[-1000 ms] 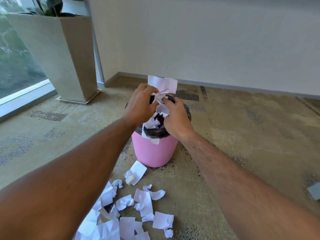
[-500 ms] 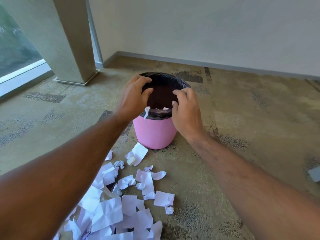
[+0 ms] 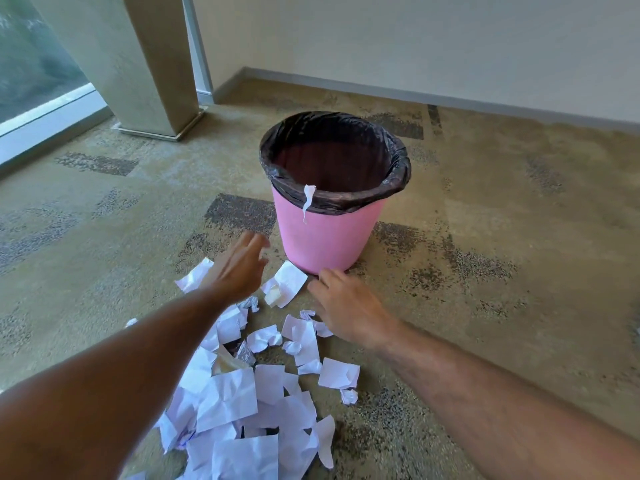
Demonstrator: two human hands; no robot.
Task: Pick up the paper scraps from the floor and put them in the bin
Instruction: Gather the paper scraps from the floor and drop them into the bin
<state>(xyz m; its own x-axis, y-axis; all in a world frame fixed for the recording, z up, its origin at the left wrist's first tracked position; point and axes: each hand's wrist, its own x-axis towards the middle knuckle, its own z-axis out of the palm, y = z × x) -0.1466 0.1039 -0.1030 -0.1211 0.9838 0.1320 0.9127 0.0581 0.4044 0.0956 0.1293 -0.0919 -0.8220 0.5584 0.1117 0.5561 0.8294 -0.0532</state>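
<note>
I am looking down at a mottled tan and grey carpet floor (image 3: 485,306) that runs to a plain cream wall (image 3: 415,46) with a grey skirting board (image 3: 450,98). At the far left a tapered beige stone planter base (image 3: 145,64) stands on the carpet beside a floor-level glass window (image 3: 31,64).

The round pink plastic bin (image 3: 329,237) stands upright on the carpet ahead of me, lined with a crinkled black plastic bag (image 3: 346,133) folded over its rim. A thin white paper strip (image 3: 308,200) hangs over the near edge of the rim and down the pink side.

The torn white paper scraps (image 3: 239,403) lie spread on the carpet from just in front of the bin back toward me, thickest beneath my left forearm. One folded white scrap with a yellowish patch (image 3: 285,284) lies close to the foot of the bin, between my two hands.

My left hand (image 3: 239,268) is low over the scraps, left of the bin's base, fingers spread and loose, holding nothing. My right hand (image 3: 349,306) is down near the foot of the bin, palm toward the floor, fingers extended toward that folded scrap and also empty; whether its fingertips touch the carpet I cannot tell. The hands are apart, with scraps lying under and between them.
</note>
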